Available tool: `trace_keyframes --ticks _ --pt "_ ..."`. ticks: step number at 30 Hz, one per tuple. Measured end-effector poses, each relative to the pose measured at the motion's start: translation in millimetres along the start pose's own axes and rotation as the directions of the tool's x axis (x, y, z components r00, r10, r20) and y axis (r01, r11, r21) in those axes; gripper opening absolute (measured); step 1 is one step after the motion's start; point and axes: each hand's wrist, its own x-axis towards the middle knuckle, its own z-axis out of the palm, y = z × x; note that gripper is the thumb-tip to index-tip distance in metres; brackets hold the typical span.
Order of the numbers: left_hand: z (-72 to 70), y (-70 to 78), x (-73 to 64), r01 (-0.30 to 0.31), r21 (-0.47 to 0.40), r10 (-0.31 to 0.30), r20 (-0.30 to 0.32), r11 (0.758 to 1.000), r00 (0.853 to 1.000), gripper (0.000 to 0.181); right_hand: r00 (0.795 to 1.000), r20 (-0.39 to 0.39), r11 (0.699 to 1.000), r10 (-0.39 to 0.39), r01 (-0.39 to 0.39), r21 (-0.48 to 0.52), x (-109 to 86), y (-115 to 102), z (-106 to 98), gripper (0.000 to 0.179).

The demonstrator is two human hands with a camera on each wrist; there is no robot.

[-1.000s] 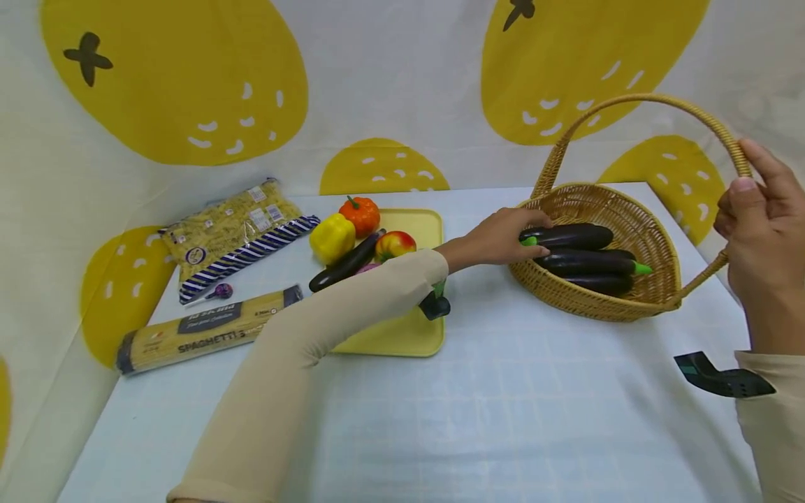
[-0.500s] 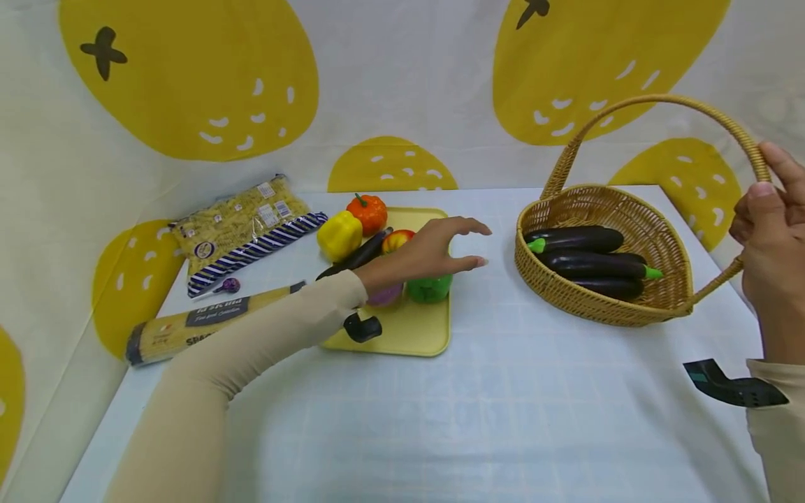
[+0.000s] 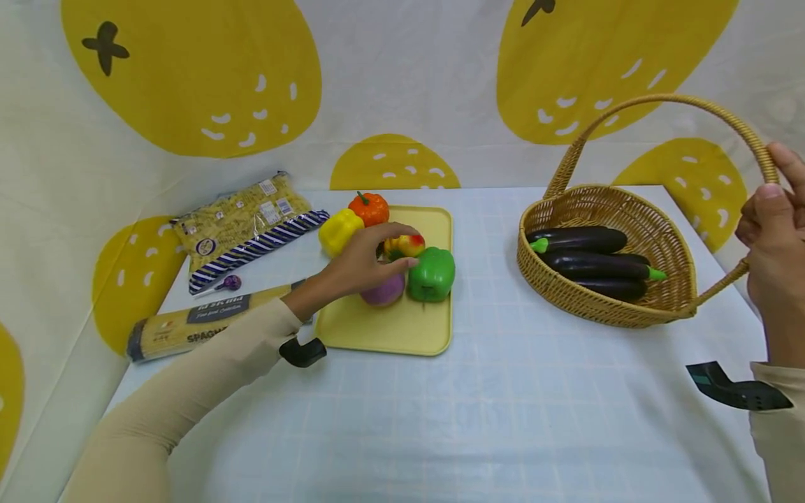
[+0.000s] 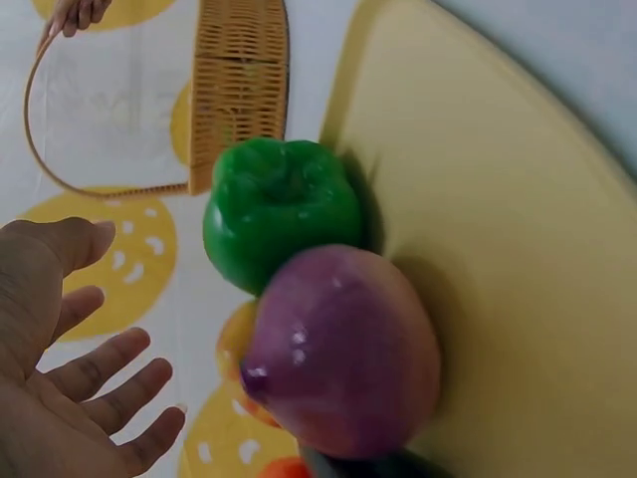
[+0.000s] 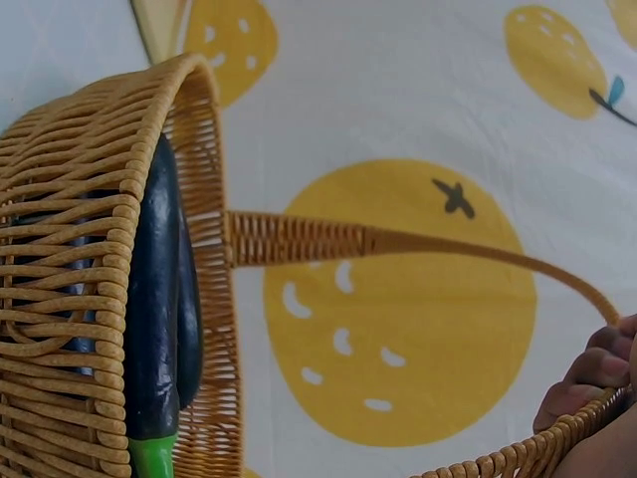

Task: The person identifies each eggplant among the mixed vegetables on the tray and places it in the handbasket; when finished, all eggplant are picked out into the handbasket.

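My left hand (image 3: 358,265) hovers over the yellow tray (image 3: 390,334), fingers spread and apart in the left wrist view. Near its fingertips lie a red-and-yellow fruit (image 3: 407,246), a green bell pepper (image 3: 432,274) and a purple onion (image 4: 343,349). A dark eggplant (image 4: 373,464) on the tray is mostly hidden. On the right, my right hand (image 3: 776,251) grips the handle (image 3: 666,98) of a wicker basket (image 3: 597,313). Inside the basket lie several dark eggplants (image 3: 581,239) with green stem ends.
A yellow bell pepper (image 3: 340,232) and an orange pumpkin-like vegetable (image 3: 370,209) sit at the tray's far left. Further left lie a bag of pasta (image 3: 245,223), a lollipop (image 3: 231,283) and a spaghetti pack (image 3: 207,321). A patterned cloth hangs behind the table.
My left hand has let go of an eggplant in the basket and moved left to above the tray. My right hand still holds the handle.
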Motion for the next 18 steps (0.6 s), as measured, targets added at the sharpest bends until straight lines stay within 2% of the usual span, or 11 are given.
trace_keyframes --ticks 1,5,7,12,18 --pt "-0.8 -2.6 -3.7 0.003 -0.003 -0.003 -0.016 1.0 1.0 0.044 1.0 0.001 1.0 0.002 -0.002 -0.002 -0.1 0.1 -0.5 0.045" --pt "-4.0 -11.5 -17.1 0.053 0.025 -0.051 -0.079 0.998 0.996 0.041 1.0 -0.008 0.989 -0.004 0.003 -0.147 0.0 -0.9 -2.3 0.043" --pt "-5.5 -16.1 -22.9 0.079 0.032 -0.075 -0.106 0.996 0.991 0.04 1.0 -0.015 0.986 0.014 -0.016 -0.164 0.2 -1.7 -2.0 0.043" --pt "-10.0 -28.4 -39.0 0.14 0.058 -0.129 -0.167 0.988 0.977 0.035 0.999 -0.02 0.998 0.04 -0.041 -0.05 0.5 -2.3 1.4 0.044" --pt "-9.7 -43.8 -57.0 0.207 0.102 -0.188 -0.175 0.973 0.967 0.033 0.998 -0.051 0.962 0.042 -0.055 -0.268 0.9 -3.9 0.1 0.043"
